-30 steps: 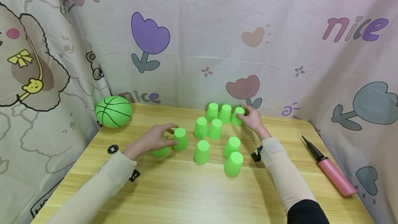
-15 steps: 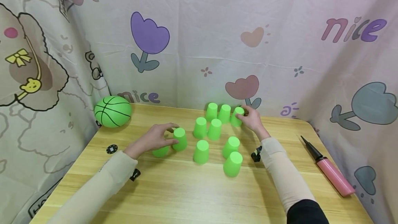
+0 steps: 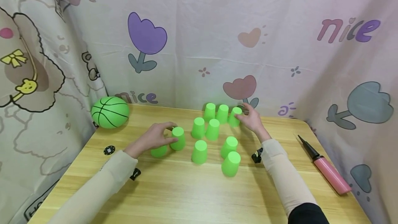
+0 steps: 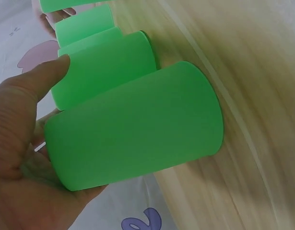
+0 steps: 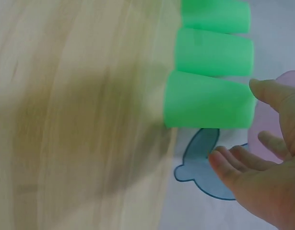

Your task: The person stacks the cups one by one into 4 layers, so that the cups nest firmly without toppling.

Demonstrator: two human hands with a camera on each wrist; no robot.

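Several upside-down green cups stand on the wooden table. My left hand curls round one green cup at the left of the group, thumb on one side and fingers on the other. In the left wrist view that cup lies between the thumb and the left hand. Another cup sits half hidden under that hand. My right hand is at the rightmost cup of the back row. In the right wrist view the right hand has loosely spread fingers beside that cup, thumb near its top.
A green basketball lies at the back left by the cloth wall. A pink and black pump lies near the table's right edge. A black disc sits at the left. Patterned cloth closes in the back and both sides.
Both hands stay at the same cups. Only the head view has drifted slightly, so everything sits a little further left.
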